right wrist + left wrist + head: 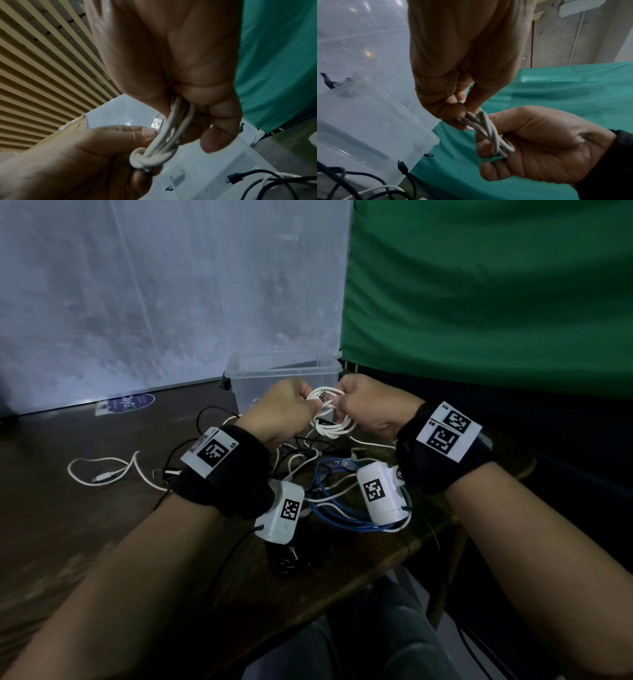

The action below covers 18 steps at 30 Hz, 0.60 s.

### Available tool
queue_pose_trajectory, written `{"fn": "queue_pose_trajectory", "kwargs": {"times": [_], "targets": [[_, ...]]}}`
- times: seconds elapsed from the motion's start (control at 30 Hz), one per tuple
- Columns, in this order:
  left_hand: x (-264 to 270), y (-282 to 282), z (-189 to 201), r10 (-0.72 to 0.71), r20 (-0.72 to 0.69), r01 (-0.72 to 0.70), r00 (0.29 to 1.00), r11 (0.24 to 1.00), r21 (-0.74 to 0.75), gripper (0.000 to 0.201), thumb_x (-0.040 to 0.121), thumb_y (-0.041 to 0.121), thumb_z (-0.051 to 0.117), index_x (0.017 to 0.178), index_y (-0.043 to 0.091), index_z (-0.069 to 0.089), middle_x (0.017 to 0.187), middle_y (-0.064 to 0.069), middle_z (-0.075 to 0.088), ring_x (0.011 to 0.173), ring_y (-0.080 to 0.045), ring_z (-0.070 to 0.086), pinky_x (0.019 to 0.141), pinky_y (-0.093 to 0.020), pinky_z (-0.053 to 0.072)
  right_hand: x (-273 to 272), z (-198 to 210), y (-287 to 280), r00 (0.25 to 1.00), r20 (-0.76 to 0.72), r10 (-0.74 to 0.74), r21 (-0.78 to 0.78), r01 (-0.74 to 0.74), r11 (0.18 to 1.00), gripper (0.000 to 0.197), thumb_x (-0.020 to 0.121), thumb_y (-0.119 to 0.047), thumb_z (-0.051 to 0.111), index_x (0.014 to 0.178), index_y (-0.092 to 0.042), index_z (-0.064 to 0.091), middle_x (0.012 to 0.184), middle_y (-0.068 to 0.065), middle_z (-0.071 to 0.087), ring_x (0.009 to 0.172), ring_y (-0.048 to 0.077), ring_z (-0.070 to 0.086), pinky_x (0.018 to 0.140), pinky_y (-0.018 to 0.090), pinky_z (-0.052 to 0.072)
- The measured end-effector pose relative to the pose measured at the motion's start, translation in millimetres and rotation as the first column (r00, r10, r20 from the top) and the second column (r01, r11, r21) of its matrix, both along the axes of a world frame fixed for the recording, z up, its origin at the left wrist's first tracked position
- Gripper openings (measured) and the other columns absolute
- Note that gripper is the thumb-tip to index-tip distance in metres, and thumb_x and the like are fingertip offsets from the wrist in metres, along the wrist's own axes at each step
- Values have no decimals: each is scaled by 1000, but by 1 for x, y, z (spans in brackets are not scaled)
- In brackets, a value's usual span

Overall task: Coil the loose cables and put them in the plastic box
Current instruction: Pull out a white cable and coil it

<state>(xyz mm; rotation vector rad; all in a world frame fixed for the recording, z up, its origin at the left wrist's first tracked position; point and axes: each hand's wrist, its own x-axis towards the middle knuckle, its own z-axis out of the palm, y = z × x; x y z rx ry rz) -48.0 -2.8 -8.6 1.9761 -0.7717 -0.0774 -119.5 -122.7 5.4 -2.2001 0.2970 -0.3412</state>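
I hold the white cable (330, 419), wound into a small bundle of loops, in the air between my two hands, just in front of the clear plastic box (253, 392). My left hand (284, 412) has its fingers and thumb pinched on one end of the bundle, where a strand wraps round the loops in a knot. My right hand (368, 405) has its fingers curled round the other end. The silver USB plug (322, 396) pokes up from the bundle between my hands. Below my wrists, a tangle lies on the dark tabletop (68, 525): a blue cable (337, 508) beneath my right wrist, black cables (219, 414) beneath my left. Further to the left of my left hand, another white cable (102, 469) lies loose. A green cloth (479, 296) hangs beyond my right hand.
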Motion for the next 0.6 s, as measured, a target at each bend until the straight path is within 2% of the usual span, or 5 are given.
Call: {"fn": "queue_pose_trajectory", "kwargs": {"times": [0.13,0.2,0.27,0.37,0.6], "targets": [[2,-1,-1,-17,-107,12,994,999,-47,18,90,12,60,74,15,52,64,-7,58,50,-17,53,63,-36,51,-1,0,1,1000,-12,15,13,-14,1000,23,96,-4,44,74,-11,47,64,8,50,49,16,47,37,18,36],[1,1,1,-44,-184,29,982,996,-87,17,88,8,62,75,13,54,67,-7,58,54,-15,56,55,-28,54,-1,1,-1,1000,-19,23,50,-22,999,22,95,-2,45,75,-11,47,62,8,50,51,17,46,37,19,37],[1,4,4,-98,-265,61,959,988,-144,16,86,5,65,76,11,55,69,-5,58,58,-13,58,47,-18,53,-2,1,-2,999,-21,44,83,-42,996,22,95,-2,45,75,-11,47,61,8,50,53,17,46,44,24,39],[1,10,9,-152,-338,92,929,978,-184,14,84,5,67,76,11,58,69,-3,62,56,-8,62,46,-16,51,-2,2,-2,998,-24,65,110,-62,992,22,97,-5,46,76,-10,48,60,8,50,56,17,46,54,30,39],[4,12,9,-119,-387,30,914,973,-229,22,85,4,65,70,13,52,49,3,61,40,-4,56,38,-16,47,-2,4,5,996,60,68,189,-79,979,22,95,0,43,77,-11,46,60,7,49,52,16,44,50,27,36]]}}
